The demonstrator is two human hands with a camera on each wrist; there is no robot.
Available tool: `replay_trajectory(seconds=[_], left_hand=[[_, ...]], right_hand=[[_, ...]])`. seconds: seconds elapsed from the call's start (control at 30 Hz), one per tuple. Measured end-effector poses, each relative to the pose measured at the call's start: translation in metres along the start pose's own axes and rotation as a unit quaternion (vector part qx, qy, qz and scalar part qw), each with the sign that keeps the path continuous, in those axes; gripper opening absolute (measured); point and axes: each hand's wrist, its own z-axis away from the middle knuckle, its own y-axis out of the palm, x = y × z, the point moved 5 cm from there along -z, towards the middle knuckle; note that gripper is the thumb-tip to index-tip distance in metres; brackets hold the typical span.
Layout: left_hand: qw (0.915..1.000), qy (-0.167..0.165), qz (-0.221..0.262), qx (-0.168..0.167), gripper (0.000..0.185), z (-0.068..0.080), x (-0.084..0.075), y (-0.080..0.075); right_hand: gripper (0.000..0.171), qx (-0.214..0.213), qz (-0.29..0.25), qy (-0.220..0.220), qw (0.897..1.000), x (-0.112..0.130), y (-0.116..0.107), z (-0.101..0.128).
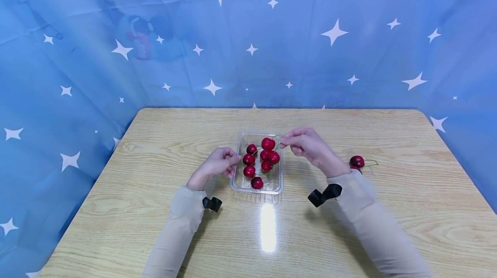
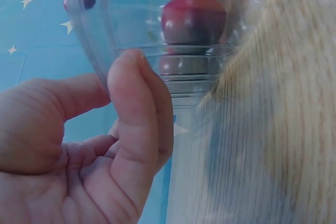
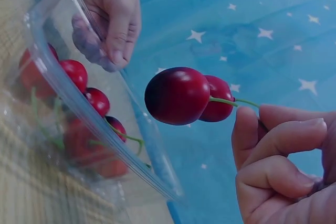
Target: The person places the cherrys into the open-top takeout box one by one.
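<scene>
A clear plastic tray [image 1: 276, 183] sits mid-table with several red cherries [image 1: 249, 171] in it. My left hand [image 1: 234, 161] holds the tray's left wall; in the left wrist view my left hand [image 2: 118, 85] pinches that wall, with a cherry [image 2: 193, 19] showing through the tray [image 2: 100, 40]. My right hand [image 1: 284, 142] is above the tray's far right corner, pinching green stems. Two cherries [image 3: 177, 95] hang from those stems in front of my right hand [image 3: 257, 115], above the tray [image 3: 58, 82]. The left hand's fingers [image 3: 118, 24] lie behind.
Another dark cherry [image 1: 356, 161] with a green stem lies on the wooden table [image 1: 155, 226] right of my right wrist. Blue star-printed cloth [image 1: 248, 45] walls in the table on three sides. A light glare marks the tabletop near the front.
</scene>
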Motion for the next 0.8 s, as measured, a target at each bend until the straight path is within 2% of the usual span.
replay_trajectory(seconds=[0.17, 0.33, 0.63, 0.73, 0.8], left_hand=[[1.0, 0.006, -0.006, 0.004, 0.015, -0.001, 0.001, 0.0], [0.9999, 0.01, -0.006, 0.007, 0.015, -0.001, 0.001, -0.001], [1.0, 0.007, -0.002, 0.005, 0.016, 0.001, 0.0, -0.001], [1.0, 0.006, 0.001, 0.007, 0.016, 0.001, 0.0, 0.0], [1.0, 0.006, 0.003, 0.007, 0.016, 0.0, 0.0, 0.0]], right_hand=[[0.01, -0.001, 0.002, 0.013, 1.0, -0.007, 0.011, -0.004], [0.013, -0.01, 0.016, 0.024, 1.0, -0.016, 0.019, -0.009], [0.009, -0.032, 0.136, 0.009, 0.99, -0.024, 0.03, -0.014], [0.007, -0.044, 0.188, -0.001, 0.981, -0.026, 0.033, -0.015], [0.006, -0.053, 0.232, -0.013, 0.971, -0.027, 0.034, -0.016]])
